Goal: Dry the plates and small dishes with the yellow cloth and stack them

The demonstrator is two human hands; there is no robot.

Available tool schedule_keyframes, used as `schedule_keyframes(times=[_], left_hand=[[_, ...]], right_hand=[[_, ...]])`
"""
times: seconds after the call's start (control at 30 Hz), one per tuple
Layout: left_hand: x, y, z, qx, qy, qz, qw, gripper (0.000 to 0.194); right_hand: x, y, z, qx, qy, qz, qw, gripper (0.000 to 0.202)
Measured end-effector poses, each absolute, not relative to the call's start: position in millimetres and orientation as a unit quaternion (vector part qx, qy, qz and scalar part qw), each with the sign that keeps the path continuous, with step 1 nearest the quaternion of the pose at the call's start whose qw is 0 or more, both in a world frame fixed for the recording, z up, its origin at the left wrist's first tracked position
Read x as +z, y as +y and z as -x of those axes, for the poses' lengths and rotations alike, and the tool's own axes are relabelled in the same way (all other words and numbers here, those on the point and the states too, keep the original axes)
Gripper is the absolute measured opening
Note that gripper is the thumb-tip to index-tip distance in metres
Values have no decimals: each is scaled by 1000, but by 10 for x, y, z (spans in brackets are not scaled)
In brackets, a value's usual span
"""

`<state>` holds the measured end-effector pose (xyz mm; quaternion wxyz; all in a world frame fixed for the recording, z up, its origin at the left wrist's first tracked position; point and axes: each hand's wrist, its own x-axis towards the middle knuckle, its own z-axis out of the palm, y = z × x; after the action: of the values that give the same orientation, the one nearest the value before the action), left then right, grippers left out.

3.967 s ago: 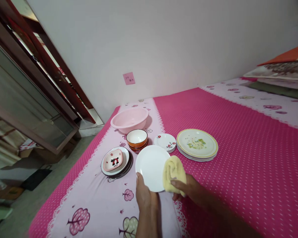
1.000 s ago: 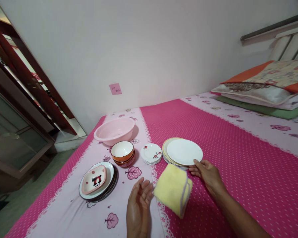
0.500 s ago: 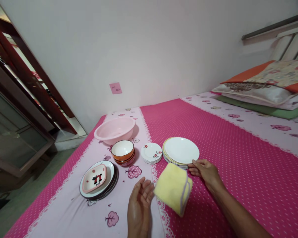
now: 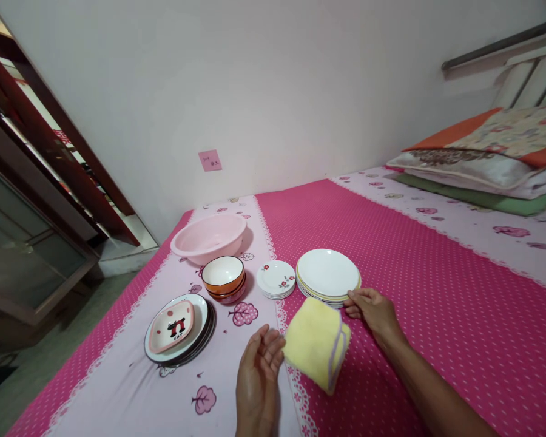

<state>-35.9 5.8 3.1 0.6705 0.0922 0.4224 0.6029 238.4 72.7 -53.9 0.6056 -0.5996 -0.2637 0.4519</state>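
Observation:
My right hand [image 4: 368, 308] has its fingers pressed at the right front rim of a stack of large plates [image 4: 328, 273], a white one on top. My left hand [image 4: 260, 370] is palm up with loosely curled, parted fingers and nothing in it, its fingertips beside a folded yellow cloth [image 4: 312, 340]. The cloth lies in front of the large plates, between my hands. Small flowered plates [image 4: 276, 278] are stacked to the left of the large ones.
Orange bowls [image 4: 222, 273] are stacked before a pink basin [image 4: 209, 237]. At the left, a cat dish [image 4: 171, 326] rests on dark-rimmed plates [image 4: 202, 315]. Folded bedding [image 4: 486, 173] lies at the back right of the pink bedspread [image 4: 409, 243]. A wall stands behind.
The top white plate has shifted slightly left, more squarely over the stack beneath. My right hand has moved slightly left with it, and my left hand a little right.

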Motion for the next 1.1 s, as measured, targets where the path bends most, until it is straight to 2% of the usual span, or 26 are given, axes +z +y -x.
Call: schedule_keyframes(times=[0.3,0.6,1.1], left_hand=[[44,46,356,597,432,-82,671,21],[57,46,354,594,432,-82,673,21],[21,40,352,594,425,-82,678,20]], right_hand=[[-484,714,-2393,354,-314,610,636,20],[-478,682,-2391,284,-416,643,577,18],[-467,675,-2338,248,-460,628,577,34]])
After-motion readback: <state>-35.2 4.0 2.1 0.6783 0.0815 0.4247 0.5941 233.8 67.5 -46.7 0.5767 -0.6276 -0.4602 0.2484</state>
